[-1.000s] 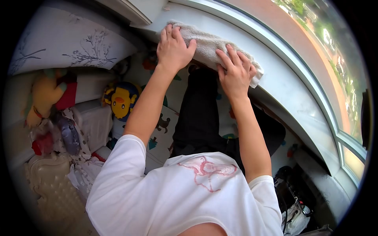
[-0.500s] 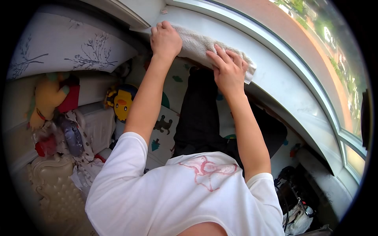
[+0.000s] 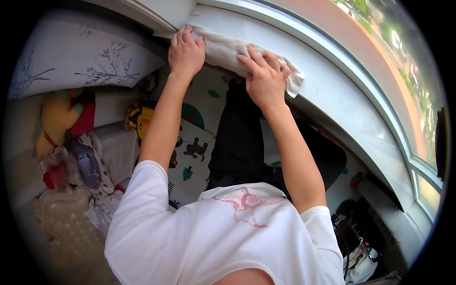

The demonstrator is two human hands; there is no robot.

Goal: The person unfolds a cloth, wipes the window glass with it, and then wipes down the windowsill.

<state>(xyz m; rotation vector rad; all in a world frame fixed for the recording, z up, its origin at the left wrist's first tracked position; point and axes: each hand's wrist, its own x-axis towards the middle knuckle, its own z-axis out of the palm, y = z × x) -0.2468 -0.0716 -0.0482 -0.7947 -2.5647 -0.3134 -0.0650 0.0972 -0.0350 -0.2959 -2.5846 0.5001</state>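
A light beige cloth (image 3: 222, 50) lies stretched along the inner edge of the white window sill (image 3: 327, 92). At the cloth's left end, my left hand (image 3: 186, 53) rests on it with the fingertips bent over it and the thumb apart. My right hand (image 3: 265, 78) presses on the cloth near its right end, fingers spread and slightly bent. The cloth's right corner sticks out past my right hand and hangs at the sill's edge.
The curved window frame (image 3: 380, 102) runs beside the sill. A patterned mat (image 3: 194, 159) lies below. At left are a patterned white fabric (image 3: 95, 61), a yellow plush toy (image 3: 57, 116) and a tufted beige headboard (image 3: 71, 218). Bags (image 3: 361, 261) sit at lower right.
Both hands and the cloth have shifted left along the sill. My left hand's fingers, bunched half a second ago, are now more extended over the cloth.
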